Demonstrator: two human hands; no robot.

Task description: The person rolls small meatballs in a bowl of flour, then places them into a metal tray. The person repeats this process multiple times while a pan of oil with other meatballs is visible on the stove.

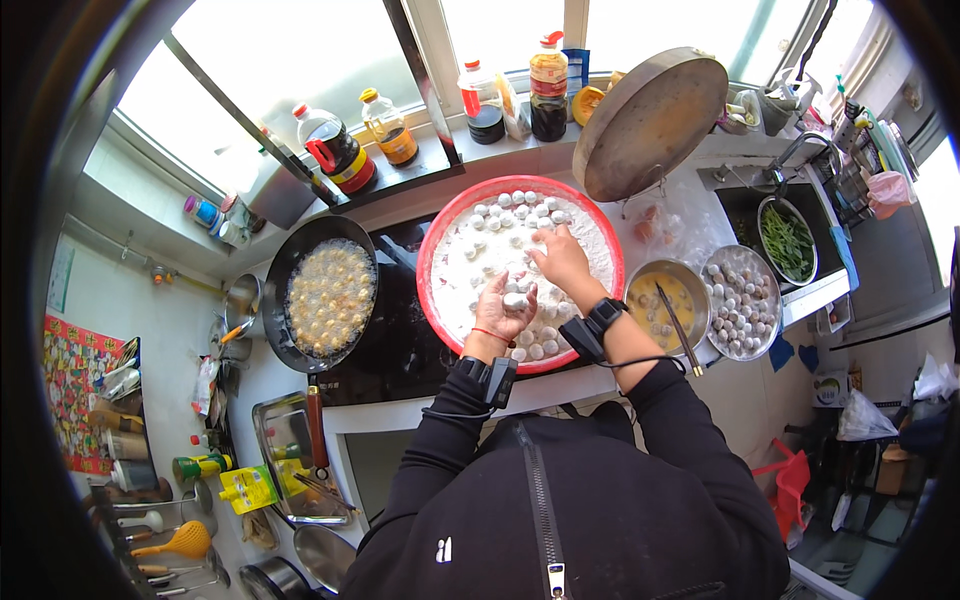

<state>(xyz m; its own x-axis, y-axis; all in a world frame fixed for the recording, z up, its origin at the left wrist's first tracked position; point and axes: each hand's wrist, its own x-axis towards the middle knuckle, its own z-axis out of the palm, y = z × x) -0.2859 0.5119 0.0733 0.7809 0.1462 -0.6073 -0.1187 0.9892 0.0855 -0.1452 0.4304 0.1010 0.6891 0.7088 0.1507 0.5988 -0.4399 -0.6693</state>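
A wide red plastic basin (615, 247) of white flour (450, 262) lies in front of me, with many white-coated balls (493, 223) scattered through it. Palm up over the basin, my left hand (501, 319) cradles at least one coated ball (515, 301) in its curled fingers. My right hand (564, 261) reaches in from the right, fingertips down among the balls; whether it pinches one is hidden. To the right stands a steel bowl (703, 281) of yellow liquid, probably beaten egg, with balls in it and chopsticks (675, 322) across it. A round tray (765, 349) beside it holds more coated balls.
On the left, a black wok (274, 300) of bubbling oil with golden balls sits on the cooktop (401, 315), its wooden handle (317, 431) towards me. A big round lid (652, 124) leans behind the basin. Sauce bottles (549, 90) line the sill; a sink (739, 202) lies right.
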